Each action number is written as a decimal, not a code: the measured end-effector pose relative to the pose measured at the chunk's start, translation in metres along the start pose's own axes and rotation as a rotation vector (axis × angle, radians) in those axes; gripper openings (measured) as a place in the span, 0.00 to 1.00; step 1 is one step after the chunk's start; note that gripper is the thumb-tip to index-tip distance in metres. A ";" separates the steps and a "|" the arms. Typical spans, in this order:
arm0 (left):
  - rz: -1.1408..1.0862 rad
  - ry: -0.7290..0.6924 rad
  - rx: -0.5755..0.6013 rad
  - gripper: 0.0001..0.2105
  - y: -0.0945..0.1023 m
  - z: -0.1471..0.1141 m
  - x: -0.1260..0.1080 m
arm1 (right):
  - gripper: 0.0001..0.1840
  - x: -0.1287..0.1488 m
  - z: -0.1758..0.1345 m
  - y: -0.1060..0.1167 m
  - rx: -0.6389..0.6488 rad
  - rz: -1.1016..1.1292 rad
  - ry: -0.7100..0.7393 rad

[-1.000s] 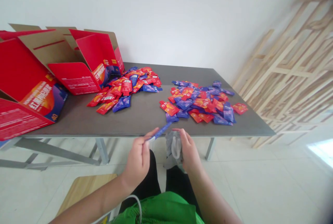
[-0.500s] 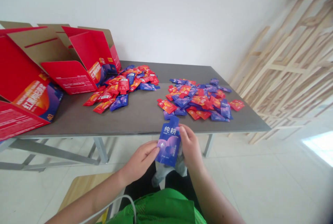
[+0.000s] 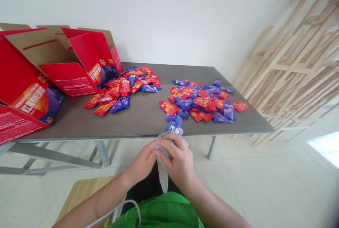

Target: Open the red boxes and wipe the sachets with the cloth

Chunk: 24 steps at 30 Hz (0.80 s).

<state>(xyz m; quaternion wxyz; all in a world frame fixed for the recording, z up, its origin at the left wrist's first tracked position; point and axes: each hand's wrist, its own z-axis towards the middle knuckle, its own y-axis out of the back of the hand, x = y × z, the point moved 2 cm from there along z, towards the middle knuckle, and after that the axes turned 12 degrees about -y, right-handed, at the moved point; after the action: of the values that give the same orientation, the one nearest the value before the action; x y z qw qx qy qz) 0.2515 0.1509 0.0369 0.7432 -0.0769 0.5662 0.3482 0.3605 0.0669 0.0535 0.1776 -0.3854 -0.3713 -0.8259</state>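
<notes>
A blue spouted-shape sachet [image 3: 174, 127] is held in front of me at the table's front edge, its top with white lettering still showing. A grey cloth [image 3: 162, 144] lies over its front and hides the lower part. My right hand [image 3: 178, 157] is closed on the cloth, pressing it to the sachet. At the sachet's left side, my left hand [image 3: 144, 160] is closed in a pinch; its fingertips are partly hidden by the cloth. Just beyond lies a loose pile of red and blue sachets [image 3: 202, 101].
A second heap of red and blue sachets [image 3: 124, 86] lies left on the dark grey table [image 3: 137, 122]. Open red cartons [image 3: 69, 79] stand at the far left. A wooden stool [image 3: 82, 194] is low at left, and wooden frames [image 3: 288, 69] lean at right.
The cloth was under the sachet in my right hand; now it covers the front. My right hand has moved left and down across the sachet, close to my left hand.
</notes>
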 end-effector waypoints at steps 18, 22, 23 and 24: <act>0.415 -0.010 -0.108 0.19 0.018 0.128 0.062 | 0.21 -0.098 0.021 0.036 -0.195 0.227 -0.630; 0.656 -0.091 -0.025 0.12 0.020 0.170 0.085 | 0.21 -0.098 0.025 0.039 -0.196 0.231 -0.652; 0.692 -0.127 0.019 0.15 0.018 0.175 0.090 | 0.21 -0.098 0.025 0.038 -0.193 0.232 -0.658; 0.719 -0.163 0.075 0.17 0.015 0.178 0.095 | 0.21 -0.099 0.025 0.038 -0.191 0.231 -0.661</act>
<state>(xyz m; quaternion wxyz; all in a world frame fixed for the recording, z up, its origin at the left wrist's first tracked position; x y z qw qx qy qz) 0.3936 0.2938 0.0176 0.6185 0.1822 0.5082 0.5709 0.4584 0.0610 0.0061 0.1036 -0.6859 -0.2839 -0.6620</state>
